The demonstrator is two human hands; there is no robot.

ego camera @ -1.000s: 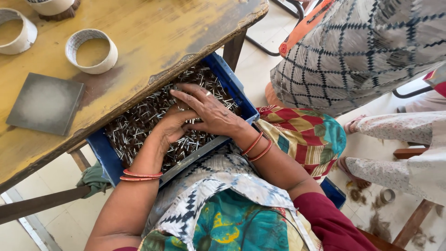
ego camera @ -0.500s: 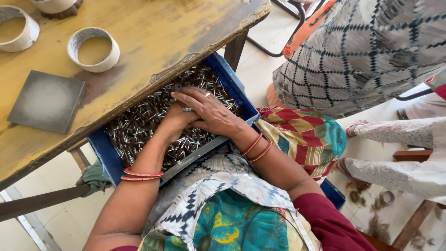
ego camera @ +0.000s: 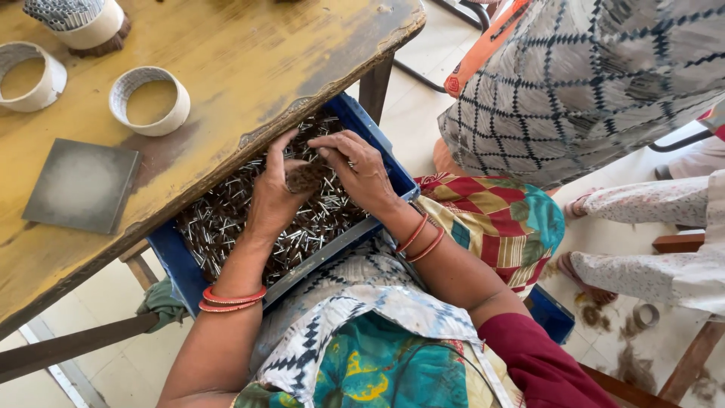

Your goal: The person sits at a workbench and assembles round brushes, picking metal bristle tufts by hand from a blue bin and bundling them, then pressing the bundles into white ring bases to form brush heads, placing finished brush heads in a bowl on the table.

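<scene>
Both hands are gathering pins in the blue tray [ego camera: 393, 172] under the counter [ego camera: 249, 68]: the left hand [ego camera: 273, 193] cups a small bundle [ego camera: 306, 177], the right hand [ego camera: 361, 170], at its 3 o'clock, half-curled steadying it, and evening the ends seems next.

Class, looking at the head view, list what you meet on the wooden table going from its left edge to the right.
White ring → grey square tile → second white ring → bare yellow tabletop → the table's worn right corner.
</scene>
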